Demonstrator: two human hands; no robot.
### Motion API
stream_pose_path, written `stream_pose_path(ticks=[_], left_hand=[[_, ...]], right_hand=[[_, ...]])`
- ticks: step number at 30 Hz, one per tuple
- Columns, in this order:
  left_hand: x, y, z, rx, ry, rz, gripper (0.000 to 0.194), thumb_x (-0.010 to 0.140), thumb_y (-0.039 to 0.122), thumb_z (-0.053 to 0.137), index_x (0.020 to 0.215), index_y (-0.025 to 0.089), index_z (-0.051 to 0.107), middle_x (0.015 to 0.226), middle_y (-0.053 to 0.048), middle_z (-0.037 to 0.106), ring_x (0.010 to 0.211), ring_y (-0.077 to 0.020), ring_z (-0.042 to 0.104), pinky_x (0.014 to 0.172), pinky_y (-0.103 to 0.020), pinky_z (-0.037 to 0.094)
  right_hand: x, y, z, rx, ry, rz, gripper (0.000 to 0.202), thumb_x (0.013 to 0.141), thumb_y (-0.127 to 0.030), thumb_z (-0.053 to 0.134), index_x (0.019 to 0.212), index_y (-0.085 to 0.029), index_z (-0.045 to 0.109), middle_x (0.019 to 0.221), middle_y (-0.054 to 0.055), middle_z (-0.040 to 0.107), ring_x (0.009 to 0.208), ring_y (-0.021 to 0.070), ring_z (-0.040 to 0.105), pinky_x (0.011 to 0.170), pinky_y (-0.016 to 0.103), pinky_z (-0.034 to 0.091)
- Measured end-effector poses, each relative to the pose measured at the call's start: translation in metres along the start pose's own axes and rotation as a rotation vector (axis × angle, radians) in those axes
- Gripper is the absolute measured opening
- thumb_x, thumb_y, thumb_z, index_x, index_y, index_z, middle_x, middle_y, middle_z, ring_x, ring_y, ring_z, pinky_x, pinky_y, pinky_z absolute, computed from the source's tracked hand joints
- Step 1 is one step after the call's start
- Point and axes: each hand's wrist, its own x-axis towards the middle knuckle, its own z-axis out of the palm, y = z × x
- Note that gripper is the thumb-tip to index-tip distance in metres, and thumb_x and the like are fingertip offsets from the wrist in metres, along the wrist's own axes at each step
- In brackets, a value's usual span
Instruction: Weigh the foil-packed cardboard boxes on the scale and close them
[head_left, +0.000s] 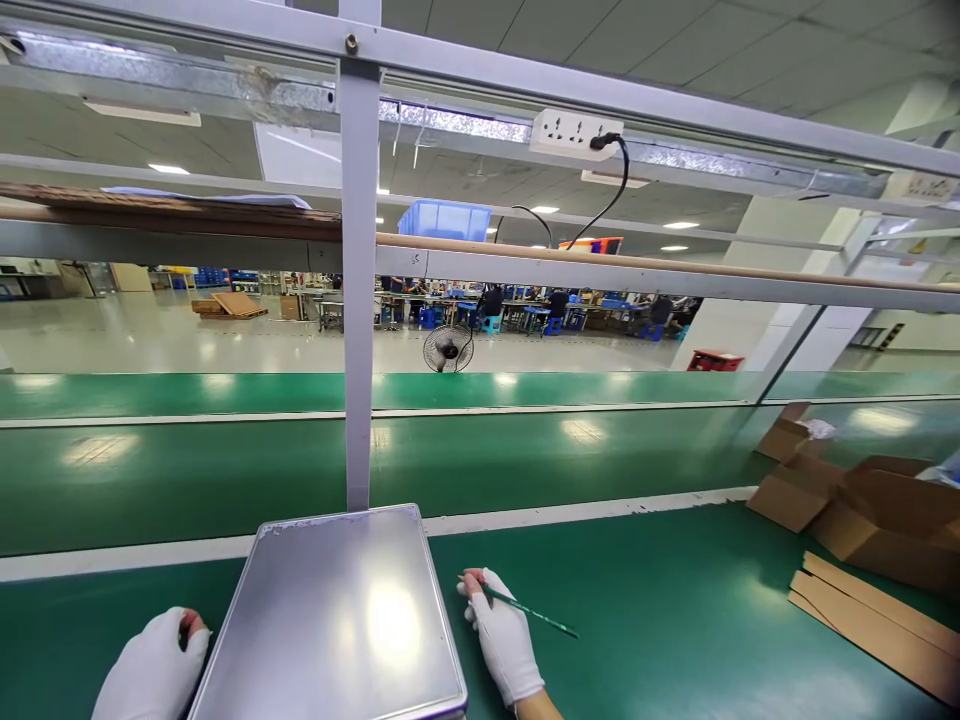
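Note:
A silver metal panel or box (341,620) with a shiny, flat top lies on the green work surface (637,590) at the bottom middle. Just right of it, my right hand (501,630), in a white glove with bare fingertips, is closed on a thin green stick like a pencil (536,612), which slants down to the right. Close to the panel's left edge is my left hand (156,665), also gloved, with its fingers curled and thumb and finger near each other. What it holds, if anything, is hidden.
Open cardboard boxes (885,510) and flat cardboard strips (874,620) lie at the right. An upright post (358,300) rises behind the panel. Overhead rails carry a power strip (574,135) and a blue bin (444,220). A fan (448,350) stands beyond.

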Motion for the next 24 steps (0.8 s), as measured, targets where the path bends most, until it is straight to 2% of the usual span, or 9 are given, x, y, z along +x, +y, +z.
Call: stream_pose_path(ticks=[5, 10, 15, 20, 24], left_hand=[[-0.004, 0.002, 0.0, 0.031, -0.009, 0.011, 0.023, 0.082, 0.036, 0.043, 0.07, 0.023, 0.058, 0.087, -0.008, 0.068, 0.083, -0.0287, 0.062, 0.072, -0.036, 0.044], [0.002, -0.007, 0.006, -0.006, 0.048, 0.048, 0.023, 0.081, 0.037, 0.043, 0.072, 0.022, 0.059, 0.086, -0.01, 0.068, 0.08, -0.0289, 0.062, 0.069, -0.035, 0.044], [0.012, -0.018, 0.016, -0.013, 0.114, 0.104, 0.028, 0.079, 0.043, 0.043, 0.065, 0.023, 0.056, 0.077, -0.01, 0.067, 0.074, -0.0301, 0.063, 0.064, -0.034, 0.044], [0.024, -0.033, 0.028, -0.084, 0.192, 0.146, 0.03, 0.077, 0.048, 0.046, 0.071, 0.024, 0.063, 0.09, -0.009, 0.07, 0.087, -0.0314, 0.064, 0.073, -0.036, 0.049], [0.03, -0.043, 0.033, -0.12, 0.176, 0.155, 0.03, 0.076, 0.05, 0.047, 0.075, 0.028, 0.068, 0.096, -0.004, 0.072, 0.096, -0.0316, 0.065, 0.079, -0.037, 0.052]], right_hand=[[-0.001, -0.001, -0.001, 0.026, -0.019, 0.017, 0.042, 0.073, -0.059, 0.064, 0.088, -0.019, 0.065, 0.074, 0.005, 0.065, 0.057, 0.0178, 0.052, 0.052, 0.029, 0.041], [0.0, 0.001, -0.001, 0.038, -0.035, 0.04, 0.045, 0.074, -0.06, 0.061, 0.091, -0.018, 0.063, 0.079, 0.006, 0.066, 0.059, 0.0165, 0.05, 0.053, 0.028, 0.039], [-0.001, 0.0, -0.001, 0.015, -0.037, 0.035, 0.045, 0.075, -0.06, 0.06, 0.091, -0.018, 0.064, 0.08, 0.006, 0.066, 0.06, 0.0169, 0.051, 0.056, 0.029, 0.041], [-0.001, 0.0, 0.0, 0.039, -0.029, 0.033, 0.043, 0.075, -0.059, 0.061, 0.088, -0.018, 0.064, 0.079, 0.006, 0.067, 0.057, 0.0165, 0.051, 0.053, 0.028, 0.04], [-0.001, -0.002, 0.001, 0.026, -0.023, 0.031, 0.041, 0.074, -0.058, 0.06, 0.087, -0.019, 0.064, 0.077, 0.006, 0.067, 0.057, 0.017, 0.051, 0.052, 0.028, 0.04]])
